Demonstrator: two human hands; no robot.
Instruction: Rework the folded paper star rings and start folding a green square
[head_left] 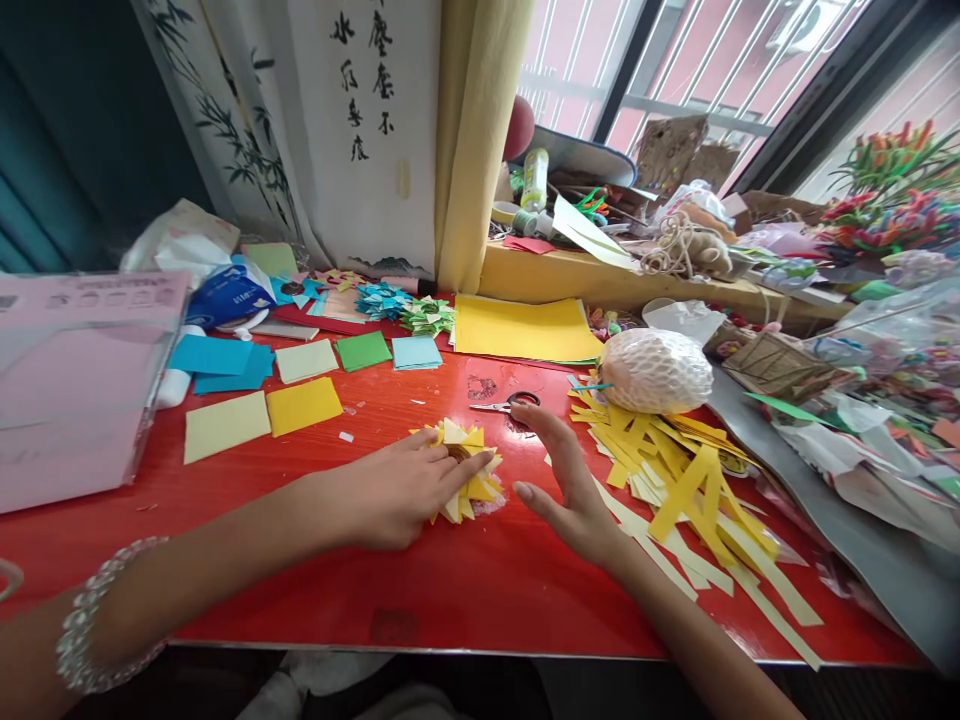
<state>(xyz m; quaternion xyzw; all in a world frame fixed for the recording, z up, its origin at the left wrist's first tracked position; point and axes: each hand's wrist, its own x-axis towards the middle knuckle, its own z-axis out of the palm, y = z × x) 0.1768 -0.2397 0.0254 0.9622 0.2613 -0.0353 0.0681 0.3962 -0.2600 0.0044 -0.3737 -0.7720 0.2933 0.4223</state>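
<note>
In the head view, my left hand (409, 488) rests over a yellow and cream folded-paper flower (476, 490) on the red table. Its fingers are bent around and across the flower, hiding part of it, with the index finger reaching over the centre. My right hand (574, 500) hovers just right of the flower, holding nothing, thumb and fingers apart. Small scissors (517, 403) with dark handles lie behind the flower, near my right fingertips. To the right, yellow and cream paper strips (675, 480) are heaped loosely.
A net-wrapped round object (656, 370) sits by the strips. Behind are a yellow paper stack (525, 328), blue and green paper flowers (427, 315) and small paper stacks (304, 405). A pink packet (75, 390) lies left; a grey board (817, 510) and craft clutter fill the right.
</note>
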